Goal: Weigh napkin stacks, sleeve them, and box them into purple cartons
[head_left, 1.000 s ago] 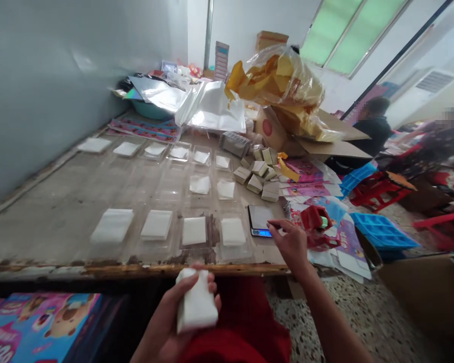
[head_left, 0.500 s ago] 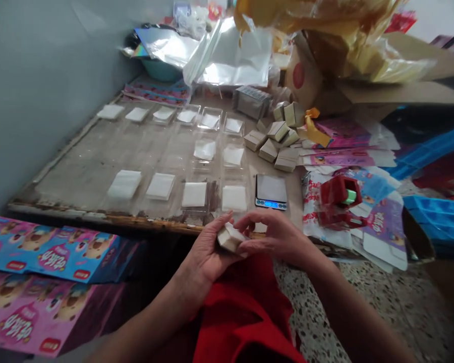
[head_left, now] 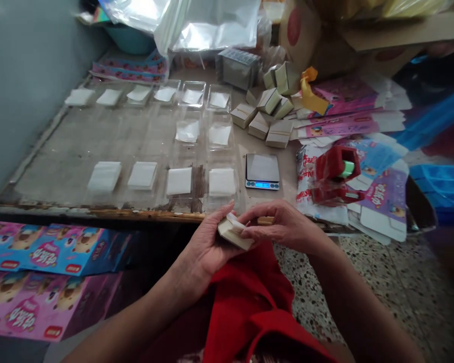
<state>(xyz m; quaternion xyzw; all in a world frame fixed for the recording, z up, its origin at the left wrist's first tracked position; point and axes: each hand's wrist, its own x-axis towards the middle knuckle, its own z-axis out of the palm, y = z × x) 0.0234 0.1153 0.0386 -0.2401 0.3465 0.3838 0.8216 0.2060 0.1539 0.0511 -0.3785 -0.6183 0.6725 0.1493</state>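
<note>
My left hand (head_left: 208, 247) cradles a thick stack of small white sheets (head_left: 235, 234) just below the table's front edge. My right hand (head_left: 283, 227) pinches the top sheets of that stack with thumb and fingers. Straight ahead on the table sits a small digital scale (head_left: 262, 171) with a lit blue display. Left of it, clear plastic trays (head_left: 221, 184) each hold a white pile of sheets, laid out in rows.
Banded bundles of sheets (head_left: 267, 118) lie behind the scale. A red tape dispenser (head_left: 335, 174) sits right of the scale on printed flat cartons (head_left: 382, 201). Pink and blue printed boxes (head_left: 49, 252) lie at lower left. Clear bags and a cardboard box crowd the far end. A grey wall runs along the left.
My right hand left the scale and came down to the stack in my left hand. My view tilted down and the stack now lies angled between both hands.
</note>
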